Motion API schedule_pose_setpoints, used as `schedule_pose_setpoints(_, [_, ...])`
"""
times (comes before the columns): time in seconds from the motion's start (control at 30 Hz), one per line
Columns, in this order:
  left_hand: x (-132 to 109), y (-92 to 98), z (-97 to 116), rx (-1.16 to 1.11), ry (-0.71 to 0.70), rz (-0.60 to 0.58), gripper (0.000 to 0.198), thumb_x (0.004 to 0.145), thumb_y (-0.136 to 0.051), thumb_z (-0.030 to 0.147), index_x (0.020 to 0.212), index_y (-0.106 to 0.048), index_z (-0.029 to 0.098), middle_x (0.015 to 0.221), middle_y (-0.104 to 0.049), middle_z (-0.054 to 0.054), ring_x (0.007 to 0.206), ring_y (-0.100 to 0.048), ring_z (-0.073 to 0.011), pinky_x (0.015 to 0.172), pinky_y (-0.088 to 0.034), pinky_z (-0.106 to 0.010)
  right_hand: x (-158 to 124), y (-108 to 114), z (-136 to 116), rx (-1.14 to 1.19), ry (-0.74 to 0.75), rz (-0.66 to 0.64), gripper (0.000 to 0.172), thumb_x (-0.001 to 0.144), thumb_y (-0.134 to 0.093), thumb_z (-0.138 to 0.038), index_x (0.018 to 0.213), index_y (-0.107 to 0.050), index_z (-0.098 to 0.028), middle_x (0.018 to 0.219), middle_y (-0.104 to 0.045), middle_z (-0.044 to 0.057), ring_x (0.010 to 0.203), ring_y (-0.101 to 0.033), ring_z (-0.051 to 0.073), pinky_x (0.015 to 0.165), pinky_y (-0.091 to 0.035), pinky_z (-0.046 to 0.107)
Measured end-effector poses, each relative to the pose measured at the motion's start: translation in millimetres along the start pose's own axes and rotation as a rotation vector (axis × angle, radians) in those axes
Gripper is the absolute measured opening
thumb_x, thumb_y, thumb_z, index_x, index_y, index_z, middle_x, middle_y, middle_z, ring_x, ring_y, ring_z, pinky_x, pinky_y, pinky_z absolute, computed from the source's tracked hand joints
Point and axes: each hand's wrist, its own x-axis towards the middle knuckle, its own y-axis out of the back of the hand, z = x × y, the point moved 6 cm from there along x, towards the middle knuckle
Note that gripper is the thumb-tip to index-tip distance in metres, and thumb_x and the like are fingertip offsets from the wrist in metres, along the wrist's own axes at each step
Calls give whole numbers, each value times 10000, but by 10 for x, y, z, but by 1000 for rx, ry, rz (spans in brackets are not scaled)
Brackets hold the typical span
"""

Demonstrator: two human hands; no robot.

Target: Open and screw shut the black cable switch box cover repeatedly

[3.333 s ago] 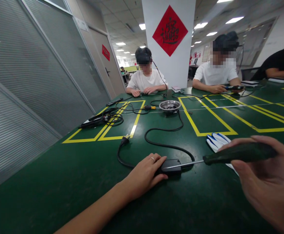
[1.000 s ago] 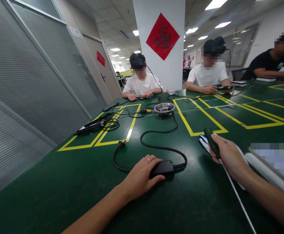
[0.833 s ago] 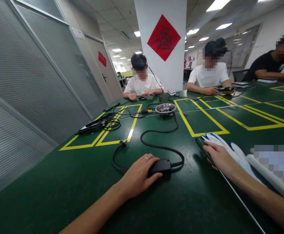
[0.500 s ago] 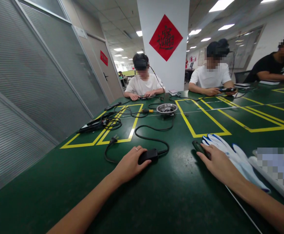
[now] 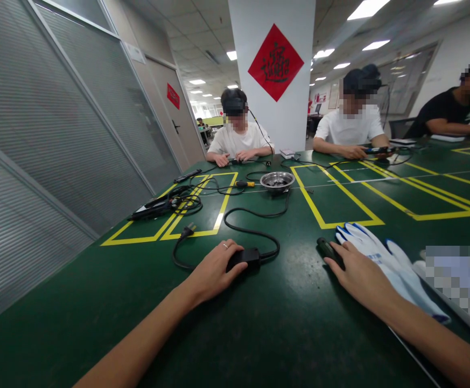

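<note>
Plenty of tabletop (image 5: 289, 302) separates the black box (image 5: 252, 257) from the screwdriver (image 5: 324, 248).

Black box (image 5: 252, 257), dark-green screwdriver handle (image 5: 328, 250), blue-trimmed white gloves (image 5: 401, 280), green tabletop (image 5: 283, 328) with yellow lines (image 5: 351, 222)

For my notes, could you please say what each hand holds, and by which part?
Left hand: black box, by its left end. Right hand: screwdriver, by its green handle.
</note>
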Motion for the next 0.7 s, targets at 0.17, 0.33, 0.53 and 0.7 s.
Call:
schedule_pose_setpoints(0.17, [0,-87,84,-8,-41,16,454,876,-589,380,1272,-464,195,1225,-525,-98,1101,-516,-259,988,-412,-429,2,-16,9,-6,7,-3,490,895,-367,-454,1204,-583,-140,1090,-586,162,852,-619,271,684,-484,414])
schedule_pose_setpoints(0.33, [22,-84,7,-99,32,106,311,939,-498,348,1216,-485,205,1137,-555,-79,1026,-546,-234,923,-451,-393,8,-34,27,-1,9,14,479,894,-384,-456,1195,-597,-150,1044,-600,152,835,-621,265,698,-492,422])
schedule_pose_setpoints(0.53, [-36,-9,206,-47,16,127,415,891,-581,423,1241,-476,226,1149,-547,-78,1043,-539,-256,922,-437,-401,-71,243,-195,67,23,155,586,880,-419,-536,1295,-516,-134,1167,-544,168,1004,-566,294,821,-475,450])
schedule_pose_setpoints(0.7, [-171,-169,699,-171,-75,17,513,864,-617,468,1289,-417,263,1187,-537,-67,1028,-558,-234,885,-459,-358,-330,227,-779,609,267,-250,657,800,-622,-478,1388,-408,-277,1229,-556,56,1038,-561,185,936,-451,366])
